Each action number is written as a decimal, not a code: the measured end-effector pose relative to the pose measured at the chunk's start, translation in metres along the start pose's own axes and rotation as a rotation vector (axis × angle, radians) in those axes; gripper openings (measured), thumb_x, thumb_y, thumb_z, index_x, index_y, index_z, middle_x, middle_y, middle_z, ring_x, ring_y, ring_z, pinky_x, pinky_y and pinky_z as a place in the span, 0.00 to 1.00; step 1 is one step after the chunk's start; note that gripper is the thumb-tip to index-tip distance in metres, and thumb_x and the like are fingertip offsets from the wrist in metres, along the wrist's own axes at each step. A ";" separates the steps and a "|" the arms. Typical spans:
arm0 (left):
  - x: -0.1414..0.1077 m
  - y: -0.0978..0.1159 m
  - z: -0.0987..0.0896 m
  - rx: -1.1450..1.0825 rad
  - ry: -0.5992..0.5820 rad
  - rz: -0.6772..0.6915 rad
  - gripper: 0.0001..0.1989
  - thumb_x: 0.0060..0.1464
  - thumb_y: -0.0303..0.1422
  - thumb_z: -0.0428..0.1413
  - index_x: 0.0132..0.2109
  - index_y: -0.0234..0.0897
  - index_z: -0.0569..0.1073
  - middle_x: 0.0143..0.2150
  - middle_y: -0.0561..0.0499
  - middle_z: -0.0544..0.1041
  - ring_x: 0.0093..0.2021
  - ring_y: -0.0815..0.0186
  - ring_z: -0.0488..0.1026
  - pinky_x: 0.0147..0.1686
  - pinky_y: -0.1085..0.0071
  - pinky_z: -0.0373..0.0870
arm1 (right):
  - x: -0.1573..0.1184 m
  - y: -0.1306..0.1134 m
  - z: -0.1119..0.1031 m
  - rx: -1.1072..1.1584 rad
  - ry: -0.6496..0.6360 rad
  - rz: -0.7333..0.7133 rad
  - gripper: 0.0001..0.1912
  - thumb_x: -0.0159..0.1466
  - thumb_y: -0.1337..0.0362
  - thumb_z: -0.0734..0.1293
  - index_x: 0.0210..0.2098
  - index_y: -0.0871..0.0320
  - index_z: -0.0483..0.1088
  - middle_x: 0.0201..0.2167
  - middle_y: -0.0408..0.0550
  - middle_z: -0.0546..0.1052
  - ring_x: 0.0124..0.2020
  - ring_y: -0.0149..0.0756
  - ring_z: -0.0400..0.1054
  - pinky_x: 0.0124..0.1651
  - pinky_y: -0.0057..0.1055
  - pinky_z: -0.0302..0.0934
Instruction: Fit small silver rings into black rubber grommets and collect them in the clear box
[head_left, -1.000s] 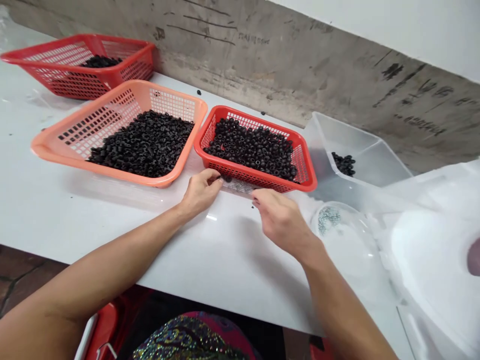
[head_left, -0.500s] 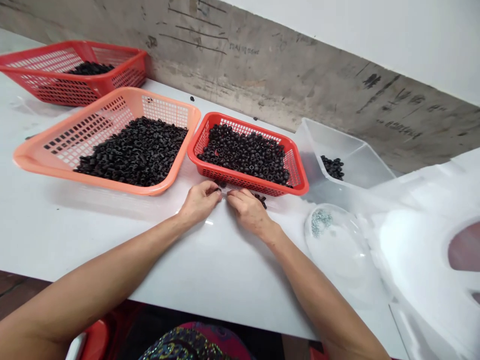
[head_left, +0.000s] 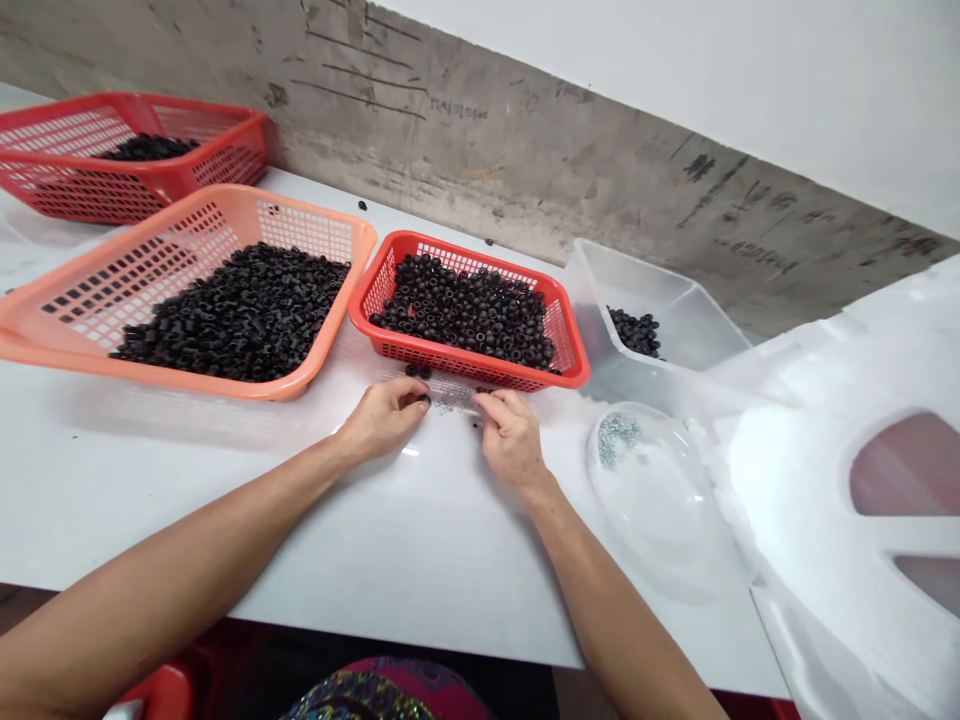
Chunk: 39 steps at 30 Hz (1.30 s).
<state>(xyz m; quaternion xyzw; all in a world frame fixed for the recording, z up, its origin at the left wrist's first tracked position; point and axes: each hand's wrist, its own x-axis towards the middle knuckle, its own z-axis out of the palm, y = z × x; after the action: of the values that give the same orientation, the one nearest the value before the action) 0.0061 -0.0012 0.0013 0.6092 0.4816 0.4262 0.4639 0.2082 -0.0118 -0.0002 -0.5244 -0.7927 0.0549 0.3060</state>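
My left hand [head_left: 384, 418] rests on the white table [head_left: 225, 480] with a small black ring [head_left: 424, 400] at its fingertips. My right hand [head_left: 511, 435] has its fingers drawn together beside a small patch of silvery metal bits [head_left: 453, 397], which lies between both hands. Just behind them sit a couple of loose black rings [head_left: 416, 370], close to the front of a red mesh basket [head_left: 465, 362] full of black rings. To the left, an orange mesh basket [head_left: 225, 215] holds a larger heap [head_left: 232, 315].
A red basket [head_left: 112, 185] with black rings stands at the back left. To the right are a clear plastic bin [head_left: 660, 300] holding some rings and a clear round dish [head_left: 656, 500] holding silvery bits. White plastic sheeting [head_left: 825, 480] fills the right side, and a concrete wall [head_left: 487, 150] runs behind.
My right hand has moved left, closer to my left hand and the silvery bits. The whole scene has shifted left and slightly down in view.
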 end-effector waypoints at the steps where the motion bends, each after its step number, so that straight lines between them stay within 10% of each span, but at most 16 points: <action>1: 0.000 0.002 0.000 -0.019 -0.005 0.001 0.10 0.46 0.32 0.55 0.37 0.34 0.74 0.33 0.49 0.76 0.34 0.64 0.71 0.37 0.68 0.67 | 0.000 0.000 0.000 -0.034 0.003 -0.025 0.18 0.60 0.75 0.55 0.42 0.63 0.73 0.35 0.54 0.71 0.40 0.39 0.63 0.45 0.33 0.61; 14: -0.008 0.017 0.003 -0.400 -0.019 -0.192 0.14 0.40 0.31 0.62 0.36 0.31 0.74 0.24 0.52 0.74 0.24 0.69 0.71 0.23 0.74 0.64 | 0.005 0.000 0.009 -0.318 -0.133 -0.222 0.15 0.62 0.75 0.56 0.31 0.60 0.73 0.32 0.54 0.66 0.36 0.41 0.54 0.39 0.36 0.55; 27: -0.016 0.014 0.006 -0.388 -0.190 -0.214 0.17 0.43 0.28 0.61 0.43 0.33 0.76 0.26 0.54 0.74 0.24 0.72 0.67 0.27 0.72 0.64 | -0.004 -0.030 -0.012 0.802 -0.029 0.373 0.07 0.58 0.62 0.66 0.34 0.56 0.75 0.31 0.45 0.74 0.32 0.33 0.66 0.36 0.29 0.61; 39: -0.022 0.018 0.010 -0.199 -0.295 -0.069 0.15 0.48 0.29 0.56 0.45 0.33 0.77 0.40 0.48 0.78 0.42 0.62 0.73 0.43 0.68 0.67 | -0.006 -0.043 -0.009 0.856 -0.105 0.352 0.07 0.57 0.65 0.67 0.34 0.54 0.77 0.31 0.46 0.75 0.35 0.34 0.68 0.41 0.33 0.63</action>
<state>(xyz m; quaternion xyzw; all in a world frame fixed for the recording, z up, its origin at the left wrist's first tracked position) 0.0153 -0.0263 0.0153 0.5994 0.3844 0.3614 0.6019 0.1806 -0.0380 0.0221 -0.4738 -0.6121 0.4547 0.4405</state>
